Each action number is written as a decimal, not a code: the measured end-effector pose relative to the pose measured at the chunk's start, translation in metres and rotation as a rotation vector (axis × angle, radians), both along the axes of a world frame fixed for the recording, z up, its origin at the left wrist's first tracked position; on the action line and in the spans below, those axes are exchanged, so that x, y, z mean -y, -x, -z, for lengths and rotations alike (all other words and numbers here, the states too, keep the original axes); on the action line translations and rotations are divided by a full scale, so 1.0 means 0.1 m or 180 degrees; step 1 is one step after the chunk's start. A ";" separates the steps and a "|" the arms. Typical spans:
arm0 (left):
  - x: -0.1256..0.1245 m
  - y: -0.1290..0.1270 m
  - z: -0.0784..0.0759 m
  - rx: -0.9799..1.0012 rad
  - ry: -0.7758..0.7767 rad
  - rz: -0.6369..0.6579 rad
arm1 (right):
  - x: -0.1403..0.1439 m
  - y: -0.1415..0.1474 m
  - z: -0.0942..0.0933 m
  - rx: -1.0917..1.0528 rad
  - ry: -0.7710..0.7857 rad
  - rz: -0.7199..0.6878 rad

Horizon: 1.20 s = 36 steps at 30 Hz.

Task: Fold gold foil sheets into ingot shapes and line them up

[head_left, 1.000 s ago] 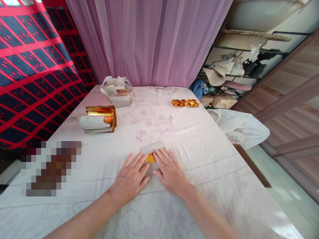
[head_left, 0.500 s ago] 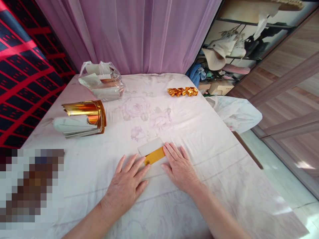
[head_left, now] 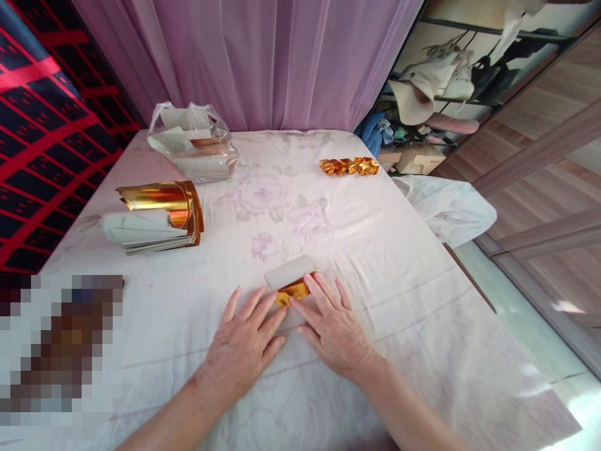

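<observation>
While half a second ago more gold showed, both hands now press flat, fingers spread: left hand (head_left: 244, 351) and right hand (head_left: 335, 329) crease the gold-and-white paper (head_left: 292, 282) mid-desk (head_left: 422, 300).

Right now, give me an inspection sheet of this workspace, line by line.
Surface: table under a pale floral cloth, lightly creased.
Job's things: small sheet of gold foil paper with a white back, lying flat and partly folded, gold strip showing at its near edge.
Clutter: stack of gold and white foil sheets, top ones curling up; clear plastic bag of more sheets; row of folded gold paper pieces; white plastic bag at the table's right edge.
Hands: left hand and right hand flat on the cloth, fingertips on the sheet's near edge.
Cables: nothing seen.
Surroundings: lilac curtain, red and black patterned fabric, cluttered shelves.
</observation>
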State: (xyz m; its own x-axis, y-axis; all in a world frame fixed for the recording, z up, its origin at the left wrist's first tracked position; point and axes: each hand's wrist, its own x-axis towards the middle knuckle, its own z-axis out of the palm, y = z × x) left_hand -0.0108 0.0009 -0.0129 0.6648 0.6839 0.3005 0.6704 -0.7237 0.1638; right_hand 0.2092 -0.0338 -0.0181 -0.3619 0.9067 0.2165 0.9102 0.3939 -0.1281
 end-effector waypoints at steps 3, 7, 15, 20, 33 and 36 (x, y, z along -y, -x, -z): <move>0.00 0.00 -0.01 0.0002 0.0005 -0.0002 | 0.00 -0.03 0.01 -0.0044 0.0136 0.0147; -0.01 0.01 0.00 0.0031 0.0019 0.0008 | 0.00 -0.16 0.04 -0.0021 0.0083 0.0545; -0.02 0.01 0.00 0.0081 0.0017 0.0002 | -0.08 -0.19 0.02 0.0046 -0.0193 0.0748; -0.03 0.01 0.01 0.0173 0.0028 -0.0034 | -0.12 -0.06 -0.08 -0.0076 -0.0303 0.0622; -0.14 0.08 0.05 0.0252 0.0366 -0.0120 | -0.21 0.06 -0.06 -0.0594 -0.0081 -0.0303; -0.14 0.08 0.07 0.0289 0.0463 -0.0146 | -0.23 0.03 -0.04 -0.0653 -0.0106 -0.0333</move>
